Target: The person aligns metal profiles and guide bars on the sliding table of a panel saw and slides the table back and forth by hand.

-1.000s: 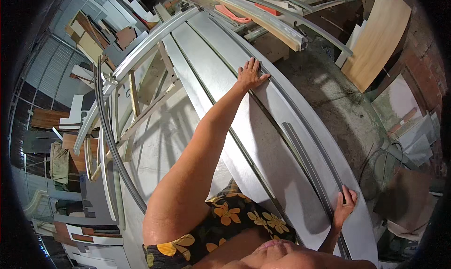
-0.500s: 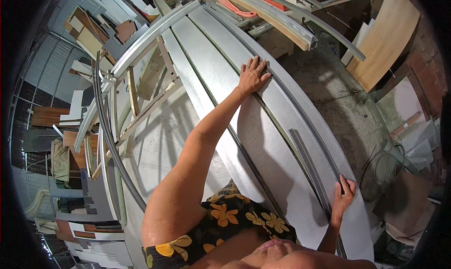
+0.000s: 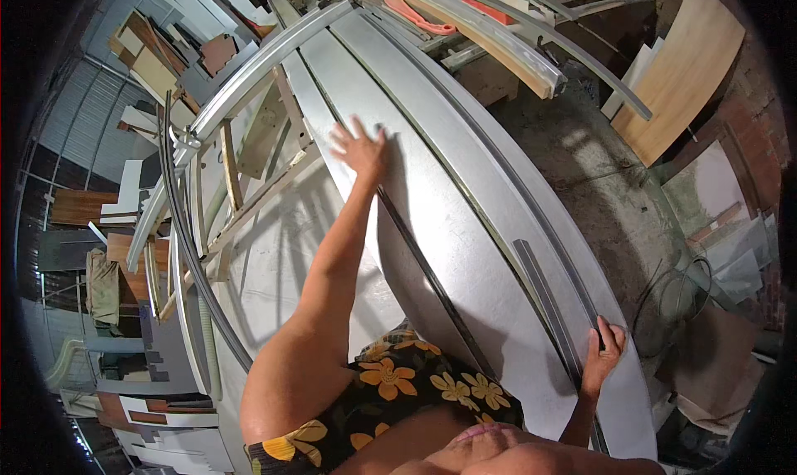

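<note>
Several long grey panels (image 3: 465, 226) lie side by side on a bench and run away from me. My left hand (image 3: 359, 147) is stretched out far along them, flat on a panel with its fingers spread, slightly blurred. My right hand (image 3: 602, 355) is close to my body at the right side, with its fingers curled over the edge of the outer panel. A flat dark grey strip (image 3: 544, 296) lies on the panel just left of that hand. A thin dark bar (image 3: 423, 259) runs between two panels below my left forearm.
A wooden frame (image 3: 249, 184) carries the panels on the left. Long curved profiles (image 3: 473, 26) and orange pieces (image 3: 419, 17) lie at the far end. A tan board (image 3: 681, 68) leans at the right, above a cable coil (image 3: 689, 284) on the dirt floor. Stacked offcuts (image 3: 149, 43) fill the left.
My left hand has slid leftward across the panels, from the right panel onto one further left. My right hand stays at the panel edge.
</note>
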`<state>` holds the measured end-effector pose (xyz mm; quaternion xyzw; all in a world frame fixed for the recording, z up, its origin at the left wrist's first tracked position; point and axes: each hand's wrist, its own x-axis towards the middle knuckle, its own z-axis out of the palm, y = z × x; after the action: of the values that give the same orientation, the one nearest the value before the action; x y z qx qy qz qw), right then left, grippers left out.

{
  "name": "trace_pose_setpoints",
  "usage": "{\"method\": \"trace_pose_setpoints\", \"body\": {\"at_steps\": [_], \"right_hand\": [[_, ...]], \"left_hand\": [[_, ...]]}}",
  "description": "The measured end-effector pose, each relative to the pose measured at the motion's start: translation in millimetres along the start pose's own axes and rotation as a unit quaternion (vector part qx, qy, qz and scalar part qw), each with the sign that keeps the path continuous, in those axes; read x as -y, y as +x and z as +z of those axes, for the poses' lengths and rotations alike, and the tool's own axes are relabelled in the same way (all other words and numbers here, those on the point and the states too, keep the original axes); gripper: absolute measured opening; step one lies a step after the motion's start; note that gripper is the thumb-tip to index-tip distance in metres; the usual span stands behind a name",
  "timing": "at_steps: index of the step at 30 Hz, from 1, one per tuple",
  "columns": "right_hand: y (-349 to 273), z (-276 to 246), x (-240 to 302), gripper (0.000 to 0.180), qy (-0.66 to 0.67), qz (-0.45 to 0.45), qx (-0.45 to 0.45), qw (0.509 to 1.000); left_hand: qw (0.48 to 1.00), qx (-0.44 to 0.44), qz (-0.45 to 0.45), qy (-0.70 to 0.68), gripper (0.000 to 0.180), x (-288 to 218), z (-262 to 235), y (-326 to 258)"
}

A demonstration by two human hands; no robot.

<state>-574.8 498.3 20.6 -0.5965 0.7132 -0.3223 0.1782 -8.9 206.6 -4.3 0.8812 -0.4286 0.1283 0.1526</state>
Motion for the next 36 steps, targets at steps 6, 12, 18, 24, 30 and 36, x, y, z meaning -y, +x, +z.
{"method": "trace_pose_setpoints", "body": {"at_steps": [6, 12, 18, 24, 30, 36], "right_hand": [[11, 13, 1, 0.023, 0.023, -0.015, -0.009, 1.000], [25, 22, 7, 0.022, 0.023, -0.044, -0.004, 0.999], [34, 29, 4, 0.024, 0.003, -0.062, 0.003, 0.998], [44, 38, 6, 0.024, 0.003, -0.071, -0.001, 0.997], [51, 49, 8, 0.026, -0.016, -0.096, -0.025, 0.995], [57, 56, 9, 0.026, -0.021, -0.088, -0.024, 0.996]], "left_hand": [[0.990, 0.095, -0.106, -0.013, 0.072, 31, -3, 1], [0.991, 0.078, -0.108, -0.005, 0.060, 36, 7, 9], [0.992, 0.074, -0.100, 0.031, 0.056, 42, 16, 12], [0.993, 0.051, -0.098, 0.042, 0.055, 46, 25, 15], [0.994, 0.052, -0.095, 0.033, 0.055, 46, 27, 17], [0.993, 0.055, -0.097, 0.039, 0.056, 51, 29, 22]]}}
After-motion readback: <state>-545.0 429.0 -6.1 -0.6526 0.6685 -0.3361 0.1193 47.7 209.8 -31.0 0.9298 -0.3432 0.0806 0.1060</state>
